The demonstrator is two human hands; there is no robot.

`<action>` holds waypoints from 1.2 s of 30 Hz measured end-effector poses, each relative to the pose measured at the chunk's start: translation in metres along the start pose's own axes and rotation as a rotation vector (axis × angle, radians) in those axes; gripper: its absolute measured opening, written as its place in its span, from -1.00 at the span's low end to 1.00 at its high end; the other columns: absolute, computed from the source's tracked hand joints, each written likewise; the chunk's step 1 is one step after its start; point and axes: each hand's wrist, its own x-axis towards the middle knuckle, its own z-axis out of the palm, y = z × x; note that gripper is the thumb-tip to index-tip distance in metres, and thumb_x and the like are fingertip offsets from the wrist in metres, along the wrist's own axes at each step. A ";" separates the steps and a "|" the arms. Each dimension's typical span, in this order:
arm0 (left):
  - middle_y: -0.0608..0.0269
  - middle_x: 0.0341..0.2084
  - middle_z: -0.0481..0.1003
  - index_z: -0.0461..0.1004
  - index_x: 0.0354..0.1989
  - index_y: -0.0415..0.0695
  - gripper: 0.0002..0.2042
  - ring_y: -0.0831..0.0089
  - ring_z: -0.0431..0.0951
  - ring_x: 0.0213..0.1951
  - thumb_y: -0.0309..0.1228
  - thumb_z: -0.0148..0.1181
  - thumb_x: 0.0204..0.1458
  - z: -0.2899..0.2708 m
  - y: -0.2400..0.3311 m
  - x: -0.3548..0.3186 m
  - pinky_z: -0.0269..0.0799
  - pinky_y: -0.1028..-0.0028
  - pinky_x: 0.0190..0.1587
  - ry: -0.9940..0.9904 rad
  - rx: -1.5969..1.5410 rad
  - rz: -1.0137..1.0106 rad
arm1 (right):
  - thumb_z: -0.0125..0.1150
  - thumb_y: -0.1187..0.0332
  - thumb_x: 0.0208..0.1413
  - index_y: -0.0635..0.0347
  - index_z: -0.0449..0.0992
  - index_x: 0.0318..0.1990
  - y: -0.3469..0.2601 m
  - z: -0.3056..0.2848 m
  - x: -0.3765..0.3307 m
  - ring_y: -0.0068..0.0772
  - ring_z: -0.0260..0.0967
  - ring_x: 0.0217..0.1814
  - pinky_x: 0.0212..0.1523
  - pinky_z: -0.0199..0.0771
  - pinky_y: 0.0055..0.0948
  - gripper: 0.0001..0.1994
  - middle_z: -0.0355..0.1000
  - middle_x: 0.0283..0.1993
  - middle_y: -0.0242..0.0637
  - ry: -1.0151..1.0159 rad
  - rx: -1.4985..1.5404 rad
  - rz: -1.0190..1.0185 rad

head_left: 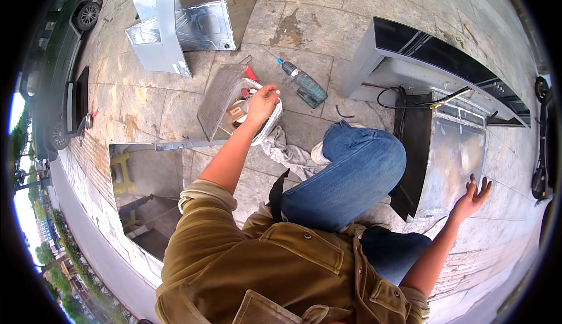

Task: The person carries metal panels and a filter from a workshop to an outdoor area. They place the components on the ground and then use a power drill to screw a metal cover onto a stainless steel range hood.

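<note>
My left hand (263,104) is over a white bucket (270,126) of small items, its fingers curled together; whatever they hold, if anything, I cannot make out. Inside the bucket are a brown roll or box (236,112) and some red-handled pieces. A mesh panel (220,96) leans against the bucket's left side. Away to the right, my right hand (471,200) is open, fingers spread, above a stained metal box (453,160) with a black side. It seems to hold nothing.
A teal cordless power tool (305,84) lies beyond the bucket, and a grey rag (287,153) beside it. Bent sheet-metal panels (170,25) stand at far left. A black-and-grey appliance housing (433,48) with cables is at right. A reflective panel (146,195) lies near my left arm.
</note>
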 end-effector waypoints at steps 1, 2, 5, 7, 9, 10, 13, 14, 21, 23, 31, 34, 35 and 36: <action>0.15 -0.34 0.50 0.34 -0.04 -0.31 -0.63 0.48 0.51 -0.33 -0.33 0.08 0.03 0.004 -0.012 0.007 0.39 0.52 -0.27 0.018 -0.043 -0.038 | -0.03 0.43 0.15 0.31 -0.06 0.25 -0.020 0.006 0.000 -0.16 0.36 0.05 -0.02 0.37 -0.32 -0.45 0.09 0.24 -0.06 -0.020 0.036 -0.042; 0.10 -0.35 0.51 0.33 -0.04 -0.34 -0.61 0.45 0.52 -0.34 -0.32 0.09 0.02 0.008 -0.016 0.012 0.40 0.50 -0.25 0.030 -0.081 -0.077 | -0.03 0.43 0.15 0.30 -0.06 0.25 -0.039 0.014 -0.002 -0.17 0.35 0.05 -0.01 0.36 -0.33 -0.45 0.09 0.24 -0.06 -0.038 0.070 -0.077; 0.05 -0.31 0.50 0.29 -0.02 -0.39 -0.58 0.42 0.52 -0.32 -0.33 0.10 0.02 0.018 -0.022 0.026 0.40 0.50 -0.24 0.013 0.027 -0.024 | -0.04 0.46 0.15 0.29 -0.05 0.25 -0.059 0.031 -0.002 -0.20 0.34 0.06 0.03 0.30 -0.37 -0.47 0.08 0.25 -0.06 -0.122 0.086 -0.203; 0.12 -0.26 0.46 0.30 0.00 -0.28 -0.58 0.43 0.50 -0.29 -0.27 0.10 0.03 0.028 -0.025 0.035 0.36 0.52 -0.30 -0.014 -0.047 0.004 | -0.05 0.47 0.15 0.28 -0.04 0.25 -0.070 0.044 -0.008 -0.21 0.34 0.06 0.05 0.27 -0.40 -0.47 0.08 0.25 -0.06 -0.193 0.091 -0.264; 0.11 -0.25 0.46 0.29 0.01 -0.28 -0.58 0.42 0.50 -0.29 -0.27 0.11 0.03 0.037 -0.023 0.044 0.35 0.52 -0.30 -0.043 -0.068 0.021 | -0.07 0.51 0.14 0.26 -0.03 0.25 -0.072 0.057 -0.011 -0.26 0.33 0.05 0.07 0.24 -0.42 -0.48 0.08 0.25 -0.06 -0.238 0.113 -0.299; 0.01 -0.26 0.49 0.31 -0.04 -0.36 -0.59 0.38 0.52 -0.28 -0.31 0.12 0.01 0.039 -0.022 0.048 0.41 0.47 -0.20 -0.009 -0.072 0.009 | -0.07 0.52 0.14 0.25 -0.02 0.25 -0.076 0.065 -0.014 -0.27 0.33 0.05 0.07 0.24 -0.41 -0.48 0.08 0.25 -0.07 -0.254 0.125 -0.298; 0.10 -0.18 0.43 0.24 0.05 -0.27 -0.51 0.40 0.46 -0.16 -0.23 0.13 0.01 0.038 -0.046 0.077 0.34 0.46 -0.22 0.106 -0.028 -0.009 | -0.09 0.55 0.13 0.23 0.02 0.25 -0.089 0.092 -0.021 -0.31 0.34 0.02 0.07 0.25 -0.42 -0.50 0.12 0.22 -0.07 -0.310 0.182 -0.279; 0.10 -0.15 0.42 0.22 0.07 -0.26 -0.48 0.39 0.43 -0.13 -0.19 0.14 0.00 0.040 -0.047 0.086 0.32 0.42 -0.17 0.156 -0.139 -0.088 | -0.09 0.55 0.13 0.23 0.03 0.24 -0.092 0.100 -0.023 -0.32 0.34 0.02 0.07 0.26 -0.42 -0.50 0.13 0.21 -0.07 -0.344 0.186 -0.272; 0.23 -0.18 0.40 0.26 -0.04 -0.13 -0.43 0.35 0.36 -0.13 0.03 0.20 -0.10 0.066 -0.083 0.158 0.17 0.22 0.01 0.278 -0.800 -0.484 | -0.07 0.58 0.10 0.35 0.20 0.12 -0.095 0.192 -0.054 -0.40 0.37 -0.09 0.00 0.31 -0.47 -0.61 0.35 -0.03 -0.12 -0.740 0.292 -0.059; 0.26 -0.22 0.40 0.28 -0.09 -0.09 -0.46 0.37 0.37 -0.16 0.04 0.21 -0.11 0.081 -0.083 0.165 0.18 0.23 -0.02 0.318 -0.837 -0.490 | -0.06 0.62 0.07 0.37 0.23 0.10 -0.095 0.212 -0.061 -0.42 0.36 -0.09 0.00 0.32 -0.47 -0.62 0.36 -0.04 -0.14 -0.875 0.237 0.012; 0.11 -0.05 0.31 0.18 0.06 -0.27 -0.57 0.44 0.32 -0.03 -0.34 0.07 0.08 0.033 -0.070 0.195 0.22 0.48 0.01 0.817 -0.420 0.164 | -0.01 0.62 0.05 0.38 0.26 0.06 -0.057 0.257 -0.059 -0.43 0.39 -0.13 -0.06 0.37 -0.48 -0.64 0.38 -0.08 -0.15 -1.041 0.066 -0.037; 0.14 -0.14 0.38 0.27 -0.02 -0.30 -0.67 0.48 0.40 -0.13 -0.47 0.09 0.04 0.007 -0.022 0.222 0.32 0.50 -0.08 0.648 -0.161 0.341 | -0.03 0.60 0.07 0.38 0.27 0.05 -0.039 0.257 -0.051 -0.45 0.35 -0.10 -0.03 0.32 -0.51 -0.66 0.38 -0.08 -0.20 -0.939 -0.057 -0.122; 0.16 -0.18 0.41 0.30 -0.05 -0.31 -0.69 0.48 0.43 -0.17 -0.49 0.09 0.03 0.002 -0.015 0.240 0.35 0.51 -0.11 0.605 -0.124 0.336 | -0.04 0.59 0.09 0.38 0.27 0.05 -0.027 0.250 -0.044 -0.46 0.33 -0.07 -0.01 0.30 -0.51 -0.67 0.37 -0.09 -0.23 -0.836 -0.103 -0.163; 0.17 -0.22 0.44 0.33 -0.08 -0.31 -0.72 0.49 0.46 -0.21 -0.50 0.09 0.03 -0.005 -0.011 0.258 0.37 0.52 -0.15 0.570 -0.083 0.330 | -0.04 0.56 0.11 0.37 0.28 0.05 -0.030 0.238 -0.033 -0.46 0.31 -0.05 0.01 0.27 -0.51 -0.68 0.36 -0.08 -0.24 -0.675 -0.108 -0.176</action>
